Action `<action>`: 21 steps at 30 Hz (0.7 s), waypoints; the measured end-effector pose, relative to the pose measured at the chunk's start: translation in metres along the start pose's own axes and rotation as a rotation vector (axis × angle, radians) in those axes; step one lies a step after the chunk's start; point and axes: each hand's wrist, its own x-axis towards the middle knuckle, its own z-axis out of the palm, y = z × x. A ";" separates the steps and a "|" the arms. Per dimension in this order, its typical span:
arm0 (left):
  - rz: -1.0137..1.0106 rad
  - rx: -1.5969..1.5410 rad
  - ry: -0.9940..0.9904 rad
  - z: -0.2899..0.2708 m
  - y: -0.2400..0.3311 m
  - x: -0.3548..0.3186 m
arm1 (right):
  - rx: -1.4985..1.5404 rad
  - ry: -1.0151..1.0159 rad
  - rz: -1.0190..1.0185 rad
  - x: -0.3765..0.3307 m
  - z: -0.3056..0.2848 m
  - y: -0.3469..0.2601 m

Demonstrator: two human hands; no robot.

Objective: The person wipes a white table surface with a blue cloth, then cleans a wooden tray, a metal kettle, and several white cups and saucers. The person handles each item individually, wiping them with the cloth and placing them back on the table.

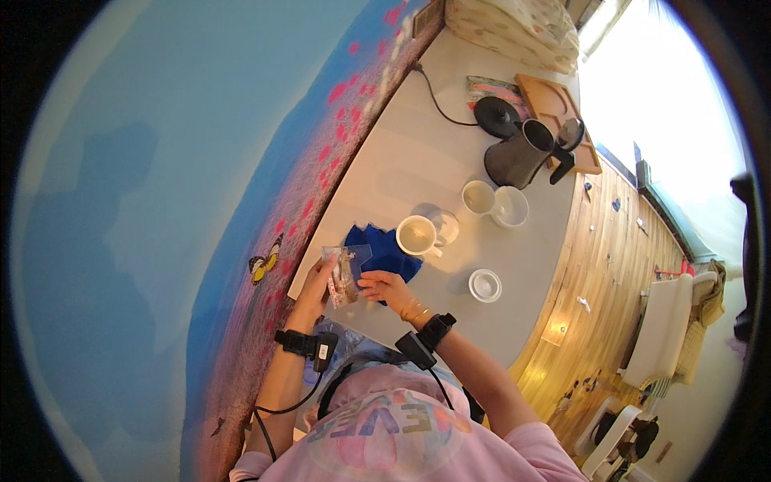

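Clear plastic packet [343, 273] pinched between both hands above the near table [418, 161] edge, left hand [315, 286] gripping its side, right hand [385, 285] at the top corner. Apparently mid-opening; next, likely a firm tear. Around: black kettle [518, 157], wooden tray [554, 104], blue cloth [384, 247], white mug [418, 235], small lid [485, 285]. Nothing obstructing.

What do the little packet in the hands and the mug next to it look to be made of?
The packet, held by the left hand and the right hand, looks like thin clear plastic film: its contents show through and it glints. The mug seems glazed ceramic, judging by its thick, smooth, glossy white wall, though the picture is too small to be sure.
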 end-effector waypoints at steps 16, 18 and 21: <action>0.354 0.339 0.295 -0.029 -0.036 0.023 | -0.507 0.225 -0.201 0.024 0.031 -0.012; 0.417 0.406 0.386 -0.033 -0.033 0.042 | -1.032 0.359 -0.383 0.026 0.026 -0.016; 0.509 0.641 0.376 -0.033 -0.018 0.064 | -1.392 0.493 -0.616 0.037 0.019 -0.016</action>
